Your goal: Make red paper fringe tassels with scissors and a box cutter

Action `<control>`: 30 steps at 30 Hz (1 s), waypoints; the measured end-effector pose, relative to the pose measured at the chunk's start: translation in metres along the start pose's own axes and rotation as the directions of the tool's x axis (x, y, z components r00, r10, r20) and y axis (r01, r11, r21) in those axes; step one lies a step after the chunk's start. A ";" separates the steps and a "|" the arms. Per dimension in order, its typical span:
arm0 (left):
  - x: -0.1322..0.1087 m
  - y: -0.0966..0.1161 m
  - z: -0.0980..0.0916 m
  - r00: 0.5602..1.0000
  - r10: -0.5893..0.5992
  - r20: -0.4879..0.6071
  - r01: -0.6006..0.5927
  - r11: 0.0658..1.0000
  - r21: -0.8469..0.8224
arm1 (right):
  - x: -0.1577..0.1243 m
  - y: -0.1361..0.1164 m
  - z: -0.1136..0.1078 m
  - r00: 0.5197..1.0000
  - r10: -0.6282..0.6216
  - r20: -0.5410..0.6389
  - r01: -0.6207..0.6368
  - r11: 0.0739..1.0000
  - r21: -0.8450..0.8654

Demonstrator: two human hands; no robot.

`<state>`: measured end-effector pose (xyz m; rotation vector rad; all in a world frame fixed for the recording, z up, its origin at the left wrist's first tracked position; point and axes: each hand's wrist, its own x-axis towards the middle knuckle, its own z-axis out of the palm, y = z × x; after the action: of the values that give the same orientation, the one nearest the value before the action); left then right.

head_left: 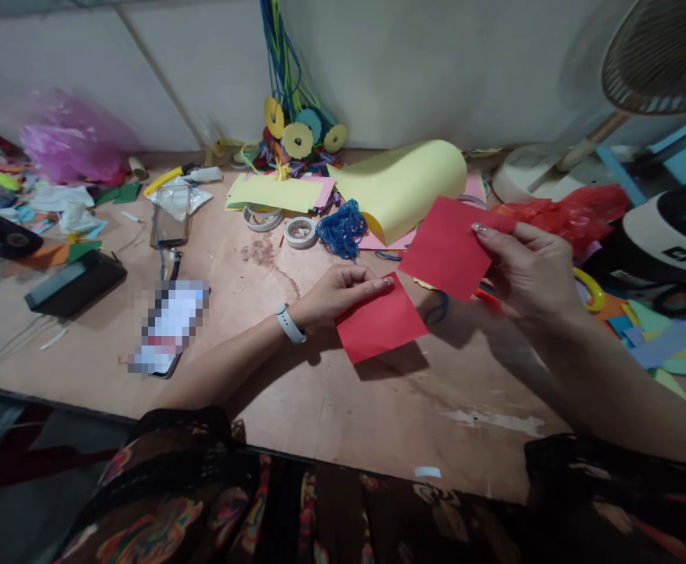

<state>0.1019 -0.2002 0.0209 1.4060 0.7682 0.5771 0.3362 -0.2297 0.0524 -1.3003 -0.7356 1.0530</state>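
Observation:
My left hand is closed on a red paper square, its thumb on top near the upper corner. Another red paper square is pinched at its right corner between the thumb and fingers of my right hand. Both squares are held above the table, close together, the right one higher and farther back. An orange-red thing under my right hand is blurred and mostly hidden. Beyond the papers lie a bundle of blue string and a curled yellow sheet.
Two tape rolls sit behind my left hand. A phone, a black box and a clear phone case lie left. Right are a black-and-white container, paper scraps, a red plastic bag and a fan.

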 end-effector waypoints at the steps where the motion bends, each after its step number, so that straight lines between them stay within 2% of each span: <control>1: 0.000 0.000 -0.001 1.000 0.000 0.004 0.000 1.000 0.013 | 0.004 0.000 -0.001 1.000 0.005 -0.008 -0.005 1.000 0.014; 4: 0.002 0.003 -0.010 1.000 0.009 0.022 -0.010 0.997 0.081 | 0.015 0.002 -0.008 0.998 -0.054 -0.038 0.055 0.998 0.026; 6: 0.006 0.005 -0.024 1.000 0.025 0.012 -0.026 0.983 0.183 | 0.020 0.005 -0.014 0.995 -0.088 -0.055 0.090 0.996 0.029; 8: 0.011 0.005 -0.044 0.998 0.059 -0.039 -0.041 0.932 0.360 | 0.021 0.009 -0.017 1.000 -0.016 0.010 0.016 1.000 -0.007; 10: 0.016 0.002 -0.063 0.994 0.077 -0.082 -0.017 0.824 0.566 | 0.019 0.017 -0.016 0.981 0.137 0.135 -0.125 0.988 -0.094; 12: 0.018 -0.001 -0.076 0.992 0.072 -0.104 0.026 0.689 0.724 | 0.014 0.025 -0.013 0.925 0.281 0.254 -0.233 0.951 -0.202; 13: 0.017 -0.001 -0.078 0.983 0.122 -0.141 0.040 0.598 0.801 | 0.012 0.028 -0.011 0.892 0.336 0.302 -0.269 0.932 -0.244; 15: 0.013 0.003 -0.075 0.939 0.304 -0.161 0.023 0.411 0.911 | 0.007 0.033 -0.007 0.837 0.418 0.354 -0.334 0.902 -0.275; 16: 0.009 0.007 -0.070 0.905 0.410 -0.117 -0.026 0.327 0.945 | 0.004 0.034 -0.006 0.814 0.448 0.369 -0.370 0.891 -0.265; 17: 0.005 0.013 -0.063 0.869 0.494 -0.022 -0.124 0.261 0.957 | 0.002 0.034 -0.005 0.796 0.469 0.382 -0.405 0.882 -0.240; 19: -0.004 0.022 -0.046 0.820 0.517 0.246 -0.395 0.202 0.896 | -0.003 0.035 -0.003 0.764 0.490 0.419 -0.458 0.870 -0.182; 21: -0.012 0.024 -0.028 0.769 0.447 0.456 -0.597 0.249 0.763 | -0.009 0.038 -0.001 0.737 0.496 0.460 -0.491 0.860 -0.142; 22: -0.016 0.021 -0.020 0.756 0.407 0.513 -0.639 0.289 0.712 | -0.012 0.040 0.000 0.724 0.498 0.478 -0.503 0.855 -0.129; 23: -0.019 0.015 -0.014 0.758 0.360 0.543 -0.649 0.341 0.680 | -0.014 0.043 0.001 0.710 0.503 0.492 -0.512 0.849 -0.129; 25: -0.024 -0.001 -0.005 0.803 0.282 0.524 -0.594 0.439 0.674 | -0.015 0.050 0.003 0.688 0.525 0.500 -0.512 0.840 -0.177; 26: -0.027 -0.009 -0.003 0.821 0.244 0.517 -0.566 0.466 0.680 | -0.014 0.053 0.002 0.703 0.520 0.486 -0.489 0.849 -0.202; 27: -0.029 -0.017 -0.002 0.830 0.232 0.507 -0.550 0.483 0.681 | -0.012 0.056 0.001 0.739 0.493 0.459 -0.440 0.869 -0.226; 30: -0.035 -0.032 -0.003 0.855 0.279 0.438 -0.516 0.553 0.655 | -0.005 0.060 -0.009 0.889 0.300 0.346 -0.219 0.942 -0.254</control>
<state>0.0751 -0.2279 -0.0063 2.4528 0.4352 0.3785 0.3304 -0.2409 -0.0072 -1.4181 -1.0031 1.5080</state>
